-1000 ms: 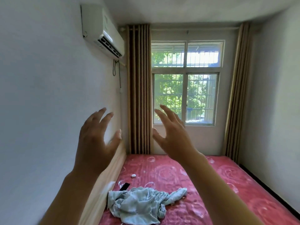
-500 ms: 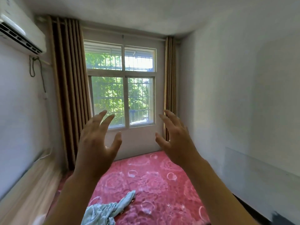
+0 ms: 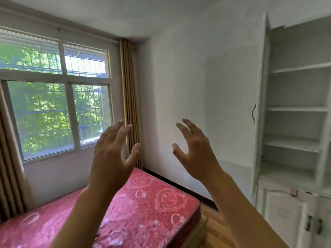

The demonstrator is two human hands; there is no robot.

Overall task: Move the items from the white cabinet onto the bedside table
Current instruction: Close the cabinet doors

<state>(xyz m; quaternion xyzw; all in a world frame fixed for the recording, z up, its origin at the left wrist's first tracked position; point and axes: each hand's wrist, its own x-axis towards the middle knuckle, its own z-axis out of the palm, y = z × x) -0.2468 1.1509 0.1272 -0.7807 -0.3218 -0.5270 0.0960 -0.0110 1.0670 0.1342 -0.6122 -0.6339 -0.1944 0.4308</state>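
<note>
A white cabinet (image 3: 297, 122) with open shelves stands at the right of a bedroom, its tall door (image 3: 258, 104) swung open; no items show on its blurred shelves. A red patterned mattress (image 3: 143, 208) lies below a barred window (image 3: 53, 97). Left hand (image 3: 111, 158) and right hand (image 3: 195, 151) hover mid-air, fingers spread, holding nothing.

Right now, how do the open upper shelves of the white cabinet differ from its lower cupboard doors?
The upper shelves stand exposed, their tall door swung open, while the lower cupboard doors are closed. The shelves look bare as far as this blurred view shows; what is behind the lower doors is hidden. The tall door has a curved dark handle; the lower doors carry dark metal fittings. Both are white and worn.
</note>
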